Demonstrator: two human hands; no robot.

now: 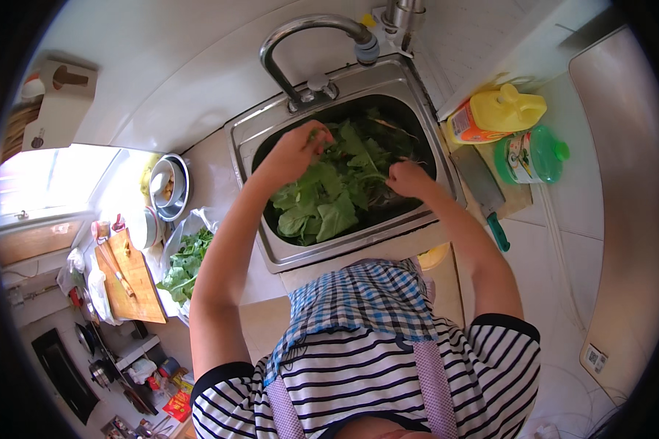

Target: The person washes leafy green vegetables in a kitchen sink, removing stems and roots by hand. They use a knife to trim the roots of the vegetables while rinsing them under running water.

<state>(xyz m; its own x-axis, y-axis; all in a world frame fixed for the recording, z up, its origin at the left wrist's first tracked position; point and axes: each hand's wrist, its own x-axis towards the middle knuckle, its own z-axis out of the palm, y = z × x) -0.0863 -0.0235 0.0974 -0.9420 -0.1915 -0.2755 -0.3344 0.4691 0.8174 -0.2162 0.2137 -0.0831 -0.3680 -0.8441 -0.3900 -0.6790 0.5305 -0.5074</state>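
A stainless steel sink (pixel 280 258) holds a heap of leafy greens (pixel 329 192) with pale thin roots towards the right. Over the upper left of the heap is my left hand (pixel 305 145), its fingers curled near some small leaves; whether it pinches any cannot be made out. My right hand (pixel 409 178) is closed around the root end of a leafy green at the sink's right side. Behind both hands arches a chrome faucet (pixel 307 22), its spout above the sink's back edge.
Right of the sink lie a cleaver (pixel 478 178) with a green handle, a yellow jug (pixel 505 112) and a green bottle (pixel 532 155). To the left are metal bowls (pixel 178 208), a plastic bag of more greens (pixel 189 258) and a wooden cutting board (pixel 134 280).
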